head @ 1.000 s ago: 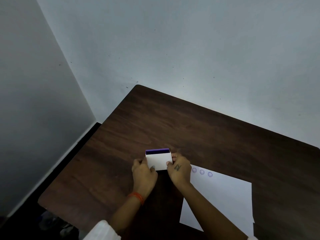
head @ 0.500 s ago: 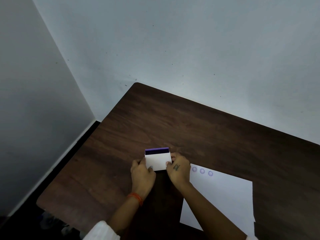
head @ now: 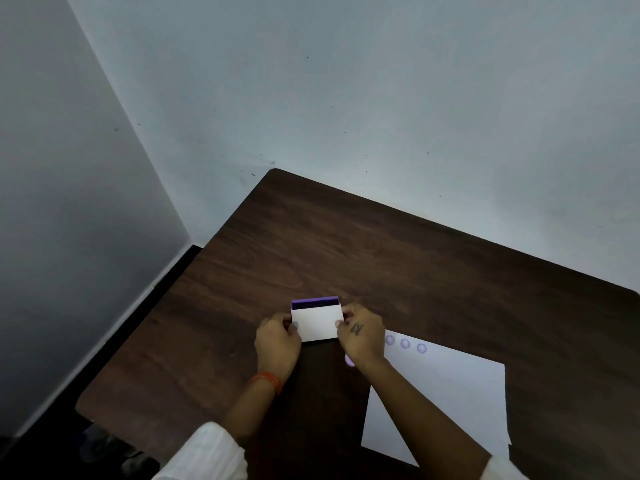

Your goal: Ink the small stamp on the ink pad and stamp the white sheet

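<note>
Three round prints (head: 404, 343) already mark the white sheet (head: 446, 393). Both hands, left hand (head: 277, 344) and right hand (head: 362, 336), grip the ink pad (head: 317, 320) by its sides; further stamping may remain.

Left hand (head: 277, 344) and right hand (head: 362, 336) pinch inward together.

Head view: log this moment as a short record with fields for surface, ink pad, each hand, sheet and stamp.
surface: dark wooden table set into a corner of pale walls
ink pad: white case with a purple strip showing at its far edge
left hand: grips the case's left side; orange wristband
right hand: grips the case's right side
white sheet: right of the hands, three round purple stamp marks along its far edge
stamp: a small pale purple object peeks from under the right hand, possibly the stamp
</note>
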Available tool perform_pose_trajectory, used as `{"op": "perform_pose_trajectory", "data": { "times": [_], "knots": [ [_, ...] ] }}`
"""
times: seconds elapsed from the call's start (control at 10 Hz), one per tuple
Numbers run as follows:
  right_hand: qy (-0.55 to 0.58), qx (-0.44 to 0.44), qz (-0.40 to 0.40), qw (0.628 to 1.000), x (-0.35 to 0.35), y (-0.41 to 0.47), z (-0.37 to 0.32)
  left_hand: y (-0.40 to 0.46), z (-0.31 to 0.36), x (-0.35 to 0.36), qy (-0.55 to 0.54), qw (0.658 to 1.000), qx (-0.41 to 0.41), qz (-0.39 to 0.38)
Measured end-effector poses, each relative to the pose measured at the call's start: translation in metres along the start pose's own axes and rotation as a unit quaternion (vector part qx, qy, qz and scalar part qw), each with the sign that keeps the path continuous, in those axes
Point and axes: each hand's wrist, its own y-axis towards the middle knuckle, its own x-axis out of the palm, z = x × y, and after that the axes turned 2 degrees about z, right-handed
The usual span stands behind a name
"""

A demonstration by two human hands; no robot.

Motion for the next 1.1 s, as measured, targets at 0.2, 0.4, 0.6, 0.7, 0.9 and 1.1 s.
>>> {"op": "perform_pose_trajectory", "data": {
  "times": [0.2,0.4,0.6,0.7,0.9,1.1],
  "knots": [
    [-0.022,0.013,-0.004,1.0,-0.004,0.009,-0.002,0.008,-0.001,-0.002,0.001,1.0,0.005,0.02],
    [-0.037,-0.007,-0.013,0.999,-0.007,0.014,-0.004,0.016,-0.002,-0.004,0.008,1.0,0.0,0.013],
    [-0.065,-0.007,-0.026,0.997,-0.011,0.013,-0.008,0.019,-0.003,-0.005,0.005,1.0,-0.015,-0.004],
    [-0.079,-0.011,-0.029,0.996,-0.017,0.011,-0.012,0.014,-0.003,-0.006,0.017,1.0,0.003,0.016],
    [-0.053,-0.124,0.087,0.987,-0.03,-0.002,-0.014,0.004,0.011,-0.005,0.074,0.975,0.187,0.089],
    [-0.117,-0.217,0.112,0.963,-0.049,0.001,-0.013,0.012,0.05,0.002,0.231,0.895,0.374,0.076]
  ]
}}
